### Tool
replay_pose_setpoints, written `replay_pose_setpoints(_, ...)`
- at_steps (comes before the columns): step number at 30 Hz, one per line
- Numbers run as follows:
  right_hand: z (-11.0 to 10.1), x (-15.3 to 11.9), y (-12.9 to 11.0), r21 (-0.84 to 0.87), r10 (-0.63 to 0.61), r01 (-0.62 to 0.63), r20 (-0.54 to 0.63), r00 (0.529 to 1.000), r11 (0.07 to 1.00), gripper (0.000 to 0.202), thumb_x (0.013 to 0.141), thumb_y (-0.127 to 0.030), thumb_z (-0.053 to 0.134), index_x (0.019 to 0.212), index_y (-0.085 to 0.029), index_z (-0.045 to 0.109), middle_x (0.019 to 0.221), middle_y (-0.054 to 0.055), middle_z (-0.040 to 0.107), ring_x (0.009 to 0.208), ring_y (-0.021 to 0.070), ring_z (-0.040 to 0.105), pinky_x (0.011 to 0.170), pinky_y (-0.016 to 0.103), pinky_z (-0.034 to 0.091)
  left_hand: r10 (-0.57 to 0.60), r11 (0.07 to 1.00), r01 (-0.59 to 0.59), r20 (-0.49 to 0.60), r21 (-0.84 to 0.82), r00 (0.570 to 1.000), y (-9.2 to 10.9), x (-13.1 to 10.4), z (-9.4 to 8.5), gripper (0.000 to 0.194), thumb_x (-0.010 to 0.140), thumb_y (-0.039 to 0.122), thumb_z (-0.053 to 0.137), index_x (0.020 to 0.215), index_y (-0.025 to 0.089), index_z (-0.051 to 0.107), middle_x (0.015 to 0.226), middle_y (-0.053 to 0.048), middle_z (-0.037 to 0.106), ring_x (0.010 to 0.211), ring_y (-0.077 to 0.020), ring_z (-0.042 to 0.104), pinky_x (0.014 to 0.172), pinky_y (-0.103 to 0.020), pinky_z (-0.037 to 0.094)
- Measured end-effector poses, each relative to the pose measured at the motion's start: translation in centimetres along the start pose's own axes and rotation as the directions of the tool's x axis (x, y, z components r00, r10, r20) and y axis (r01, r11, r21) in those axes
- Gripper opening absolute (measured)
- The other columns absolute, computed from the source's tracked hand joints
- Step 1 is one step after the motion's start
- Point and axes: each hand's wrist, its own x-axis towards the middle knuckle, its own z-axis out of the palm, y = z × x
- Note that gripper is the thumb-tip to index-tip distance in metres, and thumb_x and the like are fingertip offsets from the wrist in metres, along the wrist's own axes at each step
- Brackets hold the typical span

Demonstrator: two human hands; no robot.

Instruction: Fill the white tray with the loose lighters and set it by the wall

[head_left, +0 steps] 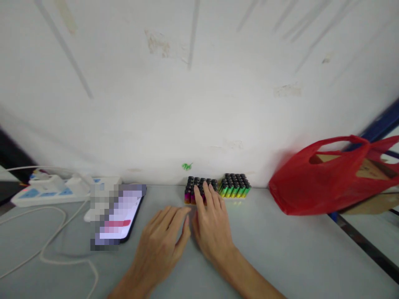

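Upright batteries with black tops and purple-and-orange sides [188, 196] stand in a tight block close to the wall. My right hand [213, 222] reaches over this block, its fingers stretched out across the tops and covering part of it. Whether the fingertips press on the batteries I cannot tell. Just to the right is a second block of batteries [235, 186], green and yellow with black tops. My left hand [162, 236] is in front and to the left of the purple batteries, fingers slightly bent, thumb apart, holding nothing visible.
A phone [123, 214], partly pixelated, lies left of my hands. Behind it a white power strip [56, 189] with plugs runs along the wall, and a white cable [59, 232] loops over the grey table [280, 249]. At right sits a red plastic bag [324, 178] holding cardboard.
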Motion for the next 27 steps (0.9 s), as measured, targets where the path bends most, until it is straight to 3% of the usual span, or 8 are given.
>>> replay_pose_setpoints(6, -0.7, -3.7, -3.5, 0.013, -0.033, 0.034, -0.034, 0.999, 0.999, 0.077, 0.094, -0.018, 0.064, 0.167, -0.005, 0.046, 0.17, 0.034, 0.044, 0.154, 0.0539, 0.046, 0.114, 0.071, 0.047, -0.181, 0.979, 0.171, -0.086, -0.112, 0.98, 0.3, 0.5, -0.7, 0.026, 0.112, 0.018, 0.05, 0.136, 0.018, 0.06, 0.127, -0.013, 0.07, 0.119, -0.0317, 0.067, 0.106, -0.048, 0.053)
replay_pose_setpoints(10, -2.8, -4.3, -4.9, 0.03, -0.033, 0.034, -0.029, 0.999, 0.999, 0.073, 0.093, -0.023, 0.066, 0.161, -0.001, 0.052, 0.159, 0.036, 0.056, 0.146, 0.0548, 0.053, 0.117, 0.074, 0.042, -0.319, 0.941, 0.282, -0.211, -0.186, 0.924, 0.3, 0.6, -1.1, 0.026, 0.11, 0.02, 0.05, 0.135, 0.019, 0.058, 0.151, -0.019, 0.059, 0.143, -0.0374, 0.056, 0.121, -0.059, 0.044)
replay_pose_setpoints(13, -4.9, -2.2, -5.0, 0.036, -0.022, 0.018, 0.095, 0.995, 0.999, 0.066, 0.1, -0.024, 0.062, 0.162, -0.007, 0.051, 0.162, 0.031, 0.055, 0.146, 0.0485, 0.053, 0.117, 0.067, 0.047, -0.236, 0.964, 0.171, -0.357, -0.204, 0.904, 0.1, 0.4, -1.3, 0.028, 0.101, 0.016, 0.059, 0.129, 0.02, 0.059, 0.153, -0.019, 0.059, 0.142, -0.0395, 0.057, 0.115, -0.061, 0.048)
replay_pose_setpoints(16, -5.8, 0.6, -4.5, 0.024, -0.058, 0.055, 0.153, 0.987, 0.998, 0.061, 0.11, -0.04, 0.055, 0.166, -0.016, 0.047, 0.166, 0.03, 0.05, 0.146, 0.0482, 0.053, 0.113, 0.068, 0.049, -0.169, 0.965, 0.063, -0.422, -0.255, 0.89, -0.1, -0.1, -1.2, 0.033, 0.095, 0.015, 0.061, 0.127, 0.022, 0.059, 0.155, -0.018, 0.059, 0.14, -0.0403, 0.058, 0.106, -0.057, 0.053)
replay_pose_setpoints(18, -5.4, 2.0, -3.9, 0.022, -0.102, 0.1, 0.235, 0.967, 0.995, 0.061, 0.111, -0.05, 0.056, 0.165, -0.025, 0.047, 0.161, 0.027, 0.054, 0.137, 0.0471, 0.059, 0.108, 0.069, 0.051, -0.189, 0.954, 0.065, -0.416, -0.293, 0.889, 0.0, -0.2, -1.0, 0.032, 0.096, 0.015, 0.058, 0.128, 0.022, 0.059, 0.156, -0.018, 0.059, 0.14, -0.0398, 0.058, 0.106, -0.057, 0.053)
replay_pose_setpoints(21, -4.6, 3.0, -2.9, 0.056, -0.158, 0.148, 0.353, 0.922, 0.987, 0.048, 0.112, -0.05, 0.056, 0.154, -0.028, 0.057, 0.145, 0.021, 0.066, 0.121, 0.0398, 0.067, 0.098, 0.059, 0.058, -0.198, 0.955, 0.086, -0.395, -0.284, 0.897, 0.3, -0.1, -0.9, 0.03, 0.1, 0.014, 0.055, 0.129, 0.021, 0.058, 0.155, -0.018, 0.058, 0.14, -0.0384, 0.057, 0.105, -0.055, 0.054)
replay_pose_setpoints(27, -4.9, 3.2, -2.1, 0.127, -0.189, 0.151, 0.386, 0.903, 0.98, 0.036, 0.114, -0.047, 0.053, 0.14, -0.025, 0.063, 0.131, 0.014, 0.069, 0.119, 0.0362, 0.066, 0.098, 0.053, 0.056, -0.204, 0.963, 0.121, -0.358, -0.241, 0.911, 0.6, 0.2, -1.1, 0.024, 0.103, 0.016, 0.053, 0.127, 0.019, 0.057, 0.152, -0.02, 0.057, 0.141, -0.0377, 0.055, 0.11, -0.056, 0.049)
